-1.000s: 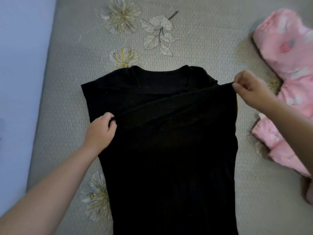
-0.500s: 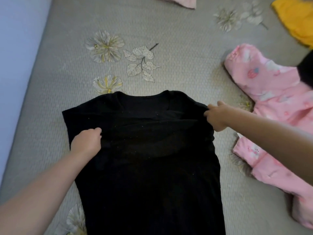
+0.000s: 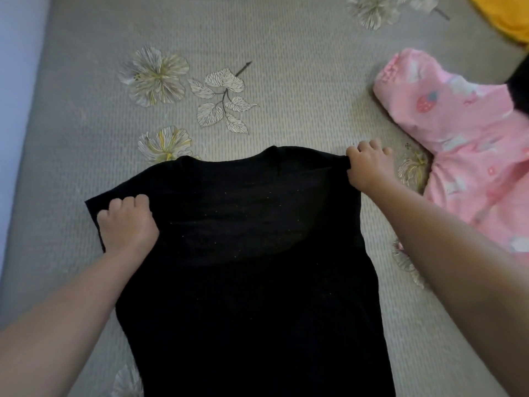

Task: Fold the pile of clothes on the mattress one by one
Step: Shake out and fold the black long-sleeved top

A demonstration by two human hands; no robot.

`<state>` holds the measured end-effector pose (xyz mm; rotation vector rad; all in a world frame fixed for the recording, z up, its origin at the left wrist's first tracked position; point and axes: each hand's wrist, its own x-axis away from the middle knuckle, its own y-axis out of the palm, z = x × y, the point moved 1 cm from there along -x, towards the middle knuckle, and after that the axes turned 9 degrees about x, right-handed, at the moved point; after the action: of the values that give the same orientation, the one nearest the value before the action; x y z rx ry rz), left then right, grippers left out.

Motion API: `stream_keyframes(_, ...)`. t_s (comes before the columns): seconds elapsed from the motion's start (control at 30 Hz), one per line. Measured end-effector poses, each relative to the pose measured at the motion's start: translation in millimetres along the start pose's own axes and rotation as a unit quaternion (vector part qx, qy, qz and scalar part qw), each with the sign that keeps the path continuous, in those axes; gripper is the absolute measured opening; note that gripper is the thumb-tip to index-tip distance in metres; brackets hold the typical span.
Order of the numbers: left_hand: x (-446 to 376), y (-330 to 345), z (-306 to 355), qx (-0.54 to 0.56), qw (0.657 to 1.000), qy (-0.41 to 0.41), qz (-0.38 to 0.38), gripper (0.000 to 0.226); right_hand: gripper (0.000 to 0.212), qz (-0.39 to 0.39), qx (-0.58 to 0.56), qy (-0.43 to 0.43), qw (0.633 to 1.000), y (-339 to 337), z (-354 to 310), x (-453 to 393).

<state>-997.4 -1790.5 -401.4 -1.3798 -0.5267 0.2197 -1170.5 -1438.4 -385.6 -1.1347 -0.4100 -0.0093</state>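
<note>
This is a home, most likely a bedroom. A mattress [image 3: 286, 67] fills nearly the whole view, its beige woven cover printed with pale flowers and leaves. Household laundry lies on it: a black top [image 3: 257, 282] spread flat, pink printed clothes [image 3: 463, 138] at the right and a yellow cloth [image 3: 503, 18] in the far corner. A pale wall [image 3: 17, 81] borders the mattress's left edge.

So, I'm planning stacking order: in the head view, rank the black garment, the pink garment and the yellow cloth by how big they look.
1. Black garment, largest, though it is nearest the camera.
2. Pink garment, cut by the right edge.
3. Yellow cloth, only a corner in frame, so its true size is unsure.
</note>
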Motion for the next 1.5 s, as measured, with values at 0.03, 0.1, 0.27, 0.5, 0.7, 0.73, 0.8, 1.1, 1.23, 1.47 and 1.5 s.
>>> stream_keyframes(0.03,-0.1,1.0,0.6,0.017,1.000,-0.013,0.006,0.028,0.031,0.018,-0.027,0.022,0.999,3.2,-5.8,3.1)
stream_keyframes(0.1,7.4,3.0,3.1,0.064,0.997,-0.014,0.033,0.042,0.036,0.060,-0.104,0.067,0.990,6.5,-17.4,11.6)
stream_keyframes(0.27,63.6,29.8,8.5,0.098,0.984,0.148,0.030,0.048,0.045,0.195,-0.256,0.054,0.945,18.8,-50.6,82.1)
stream_keyframes(0.5,86.9,66.1,-13.3,0.056,0.993,0.048,-0.093,0.074,0.073,0.006,-0.193,0.016,0.981,73.9,-40.3,139.8)
stream_keyframes(0.7,85.1,68.4,-16.6,0.014,0.990,0.047,-0.134,0.088,0.061,0.043,-0.160,-0.034,0.986,90.9,-16.6,142.6)
stream_keyframes(0.73,85.0,67.3,-16.6,0.005,0.989,0.047,-0.138,0.089,0.061,0.041,-0.144,-0.036,0.988,93.8,-10.9,144.0)
stream_keyframes(0.8,84.8,64.6,-14.5,-0.019,0.989,0.055,-0.135,0.089,0.062,-0.006,-0.106,-0.040,0.994,100.0,-4.4,143.0)
stream_keyframes(1.1,104.5,50.9,7.4,-0.066,0.983,0.101,-0.138,0.075,0.072,-0.073,-0.080,0.006,0.994,88.9,-22.4,150.5)
stream_keyframes(1.23,181.1,67.8,28.0,0.023,0.974,0.177,-0.142,0.071,0.057,0.033,-0.148,-0.095,0.984,96.2,-38.7,207.1)
stream_keyframes(1.47,332.5,109.5,15.4,0.056,0.969,0.090,-0.221,0.070,0.056,-0.034,-0.135,-0.119,0.983,153.0,-14.7,299.6)
stream_keyframes(1.5,348.3,112.2,12.9,0.059,0.970,0.082,-0.223,0.070,0.057,-0.045,-0.135,-0.117,0.983,158.5,-10.3,309.0)
